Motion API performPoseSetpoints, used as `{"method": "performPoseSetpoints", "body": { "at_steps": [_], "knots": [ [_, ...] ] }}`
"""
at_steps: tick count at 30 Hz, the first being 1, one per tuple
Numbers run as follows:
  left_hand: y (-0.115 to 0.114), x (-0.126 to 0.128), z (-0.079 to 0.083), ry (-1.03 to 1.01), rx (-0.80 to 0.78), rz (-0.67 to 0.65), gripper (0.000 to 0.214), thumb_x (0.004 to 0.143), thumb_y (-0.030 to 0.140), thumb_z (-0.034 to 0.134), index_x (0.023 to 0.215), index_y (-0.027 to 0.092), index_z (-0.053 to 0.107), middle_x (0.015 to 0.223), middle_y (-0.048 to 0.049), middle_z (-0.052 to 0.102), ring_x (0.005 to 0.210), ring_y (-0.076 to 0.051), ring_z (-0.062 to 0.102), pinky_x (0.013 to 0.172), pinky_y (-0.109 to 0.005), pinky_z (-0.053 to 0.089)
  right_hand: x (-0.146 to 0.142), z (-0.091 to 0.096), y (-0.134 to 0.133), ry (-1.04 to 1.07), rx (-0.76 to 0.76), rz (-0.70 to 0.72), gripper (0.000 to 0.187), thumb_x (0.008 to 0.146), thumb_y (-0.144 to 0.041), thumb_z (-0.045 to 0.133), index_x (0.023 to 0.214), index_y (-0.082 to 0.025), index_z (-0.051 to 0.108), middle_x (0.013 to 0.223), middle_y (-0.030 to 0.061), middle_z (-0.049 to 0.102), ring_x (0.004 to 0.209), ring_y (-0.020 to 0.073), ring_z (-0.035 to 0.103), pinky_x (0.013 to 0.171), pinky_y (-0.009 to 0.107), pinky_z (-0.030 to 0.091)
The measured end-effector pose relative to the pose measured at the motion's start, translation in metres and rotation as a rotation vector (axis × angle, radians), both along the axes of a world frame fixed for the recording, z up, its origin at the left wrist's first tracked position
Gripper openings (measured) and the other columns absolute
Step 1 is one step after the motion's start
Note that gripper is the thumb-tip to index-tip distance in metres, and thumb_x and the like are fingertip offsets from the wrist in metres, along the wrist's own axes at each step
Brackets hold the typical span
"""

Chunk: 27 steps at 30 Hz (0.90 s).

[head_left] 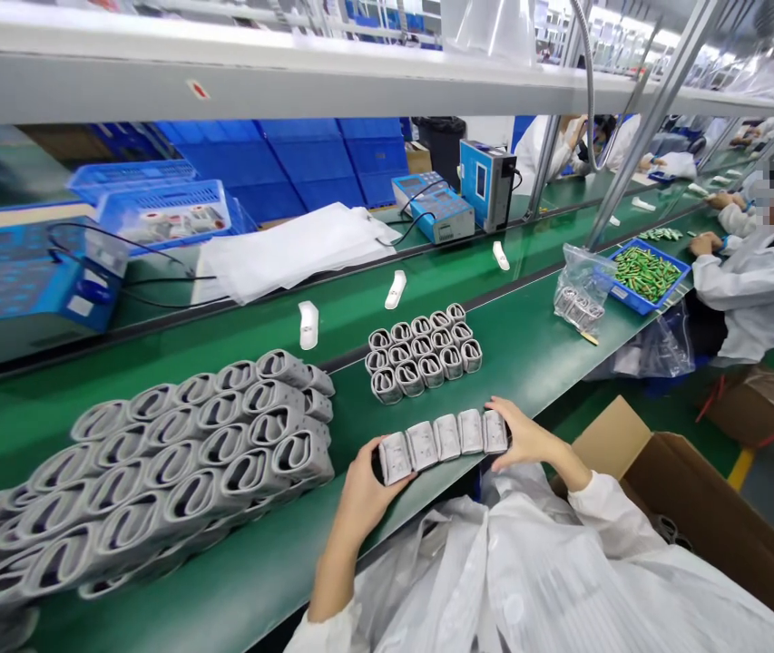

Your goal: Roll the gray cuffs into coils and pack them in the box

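Note:
Between my two hands is a row of several rolled grey cuffs (447, 439), pressed together end to end near the front edge of the green bench. My left hand (367, 490) grips the left end of the row, its thumb underneath and fingers behind. At the right end, my right hand (519, 435) closes on the last cuff with thumb and fingers. Just beyond the row stands a small block of rolled cuffs (420, 354) on their ends. A larger stack of rolled cuffs (175, 453) fills the bench to the left.
White moulded pieces (308, 325) lie spaced along the green belt. To the right are a clear bag (581, 295) of grey parts and a blue tray (682, 269) of green batteries. A cardboard box (692, 508) stands beside me; a co-worker (760, 272) sits further right.

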<state>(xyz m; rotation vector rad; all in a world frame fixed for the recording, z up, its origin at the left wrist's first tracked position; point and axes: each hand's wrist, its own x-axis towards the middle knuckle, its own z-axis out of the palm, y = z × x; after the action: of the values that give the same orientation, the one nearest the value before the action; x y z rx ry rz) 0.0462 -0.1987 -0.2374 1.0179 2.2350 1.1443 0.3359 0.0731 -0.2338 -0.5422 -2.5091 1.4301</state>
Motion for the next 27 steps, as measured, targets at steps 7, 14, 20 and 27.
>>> {"method": "performPoseSetpoints", "body": {
  "at_steps": [7,14,20,27],
  "knots": [
    [0.016,0.010,0.038,-0.214,0.327,0.036,0.092,0.071,0.049,0.104,0.145,0.024,0.056,0.154,-0.0176,0.070,0.118,-0.032,0.084,0.103,-0.049,0.070,-0.011,0.054,0.000,0.350,-0.022,-0.134,0.076,0.083,-0.025,0.088,0.153,-0.027,0.059,0.152,0.0145,0.068,0.137,0.0318,0.072,0.120,0.049,0.059],
    [0.045,0.021,0.117,0.023,0.788,0.019,0.091,0.074,0.049,0.108,0.147,0.025,0.060,0.148,-0.0158,0.073,0.127,-0.029,0.080,0.097,-0.037,0.072,-0.020,0.129,-0.003,0.712,-0.017,-0.247,0.087,0.087,-0.038,0.095,0.163,-0.032,0.051,0.156,0.0149,0.069,0.136,0.0291,0.073,0.114,0.045,0.064],
    [0.045,0.026,0.146,0.070,0.800,-0.040,0.096,0.080,0.056,0.104,0.158,0.028,0.057,0.157,-0.0184,0.069,0.123,-0.029,0.083,0.090,-0.033,0.073,-0.018,0.137,-0.002,0.766,0.005,-0.336,0.095,0.075,-0.038,0.105,0.158,-0.034,0.059,0.153,0.0137,0.071,0.138,0.0328,0.073,0.117,0.049,0.064],
    [0.040,0.028,0.149,0.063,0.787,-0.048,0.102,0.081,0.059,0.102,0.163,0.030,0.049,0.167,-0.0218,0.064,0.120,-0.029,0.086,0.088,-0.035,0.075,-0.020,0.130,0.003,0.768,-0.008,-0.326,0.097,0.071,-0.034,0.106,0.157,-0.034,0.062,0.151,0.0135,0.072,0.136,0.0335,0.074,0.115,0.050,0.065]
  ]
}}
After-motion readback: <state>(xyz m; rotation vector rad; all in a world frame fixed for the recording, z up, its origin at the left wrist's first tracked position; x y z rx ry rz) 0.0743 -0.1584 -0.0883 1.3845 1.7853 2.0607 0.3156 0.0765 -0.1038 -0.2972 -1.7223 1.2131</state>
